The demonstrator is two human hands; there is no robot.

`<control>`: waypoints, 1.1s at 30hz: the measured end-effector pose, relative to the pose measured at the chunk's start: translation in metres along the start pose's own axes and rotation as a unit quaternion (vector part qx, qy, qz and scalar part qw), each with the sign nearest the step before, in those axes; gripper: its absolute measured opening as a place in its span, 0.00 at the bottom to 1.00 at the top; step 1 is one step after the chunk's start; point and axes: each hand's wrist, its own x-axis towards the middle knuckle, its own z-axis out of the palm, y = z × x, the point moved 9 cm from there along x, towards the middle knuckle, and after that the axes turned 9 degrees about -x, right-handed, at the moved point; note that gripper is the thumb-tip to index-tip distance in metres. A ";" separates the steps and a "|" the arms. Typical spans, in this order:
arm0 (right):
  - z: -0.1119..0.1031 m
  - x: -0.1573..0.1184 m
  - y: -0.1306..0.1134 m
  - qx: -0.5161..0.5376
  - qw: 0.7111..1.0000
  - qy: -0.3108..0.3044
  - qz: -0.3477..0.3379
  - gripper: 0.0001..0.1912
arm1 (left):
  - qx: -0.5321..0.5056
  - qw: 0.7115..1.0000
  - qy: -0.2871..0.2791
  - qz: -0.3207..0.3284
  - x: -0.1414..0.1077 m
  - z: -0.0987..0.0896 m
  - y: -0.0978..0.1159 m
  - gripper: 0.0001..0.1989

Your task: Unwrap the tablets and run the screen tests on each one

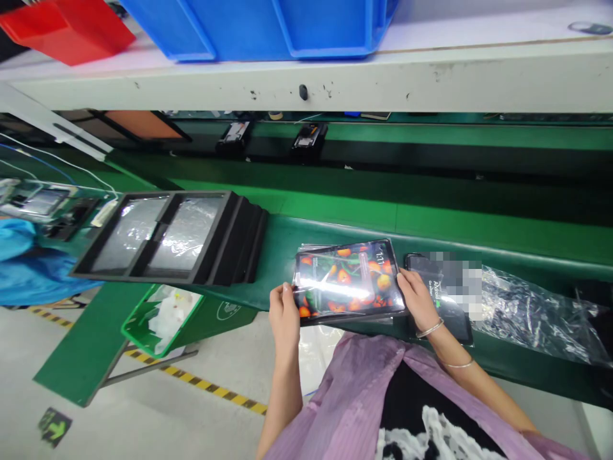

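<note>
A lit tablet [347, 281] with an orange and green picture on its screen is held level between my two hands. My left hand [284, 313] grips its left edge, thumb on top. The right edge is pinched by my right hand [417, 297], which wears bangles on its wrist. Clear plastic sheets [320, 248] show partly from under the tablet. Just right of my right hand lies a second tablet [453, 313] with a dark screen showing white and green marks, beside clear plastic wrap [531, 313].
Stacked black trays [221, 255] with plastic-wrapped items stand at the left on the green bench [275, 249]. Below is a green bin [191, 329] holding white plastic. Across the back, a conveyor [383, 153] carries two devices. Blue bins [287, 29] sit on the overhead shelf [354, 86].
</note>
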 end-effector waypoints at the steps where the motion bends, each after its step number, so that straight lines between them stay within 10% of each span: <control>1: -0.005 0.008 -0.003 -0.011 1.000 0.004 -0.004 0.39 | -0.028 1.000 -0.006 -0.012 -0.009 0.000 -0.003 0.23; 6: -0.008 0.063 -0.013 -0.001 0.997 -0.077 -0.017 0.38 | 0.016 0.996 -0.089 -0.027 -0.057 0.001 -0.009 0.22; 11: 0.000 0.087 -0.015 -0.027 0.996 -0.081 -0.025 0.39 | 0.234 0.908 -0.049 0.344 -0.085 0.010 0.056 0.11; 19: -0.015 0.070 -0.018 -0.020 0.998 0.018 -0.050 0.37 | 0.297 0.765 -0.359 0.445 -0.140 0.154 0.075 0.31; 23: -0.041 0.044 -0.037 -0.093 0.982 0.117 -0.111 0.25 | 0.208 0.700 -0.514 0.451 -0.175 0.172 0.083 0.29; 27: -0.038 0.004 -0.065 -0.172 0.954 0.128 -0.208 0.17 | 0.150 0.825 -0.364 0.406 -0.117 0.117 0.089 0.18; 31: 0.013 -0.047 -0.100 -0.235 0.907 0.038 -0.347 0.14 | 0.054 0.960 -0.096 0.256 -0.030 0.033 0.058 0.18; 33: 0.046 -0.075 -0.117 -0.250 0.872 -0.024 -0.420 0.11 | -0.050 0.986 -0.068 0.143 -0.003 0.017 0.029 0.23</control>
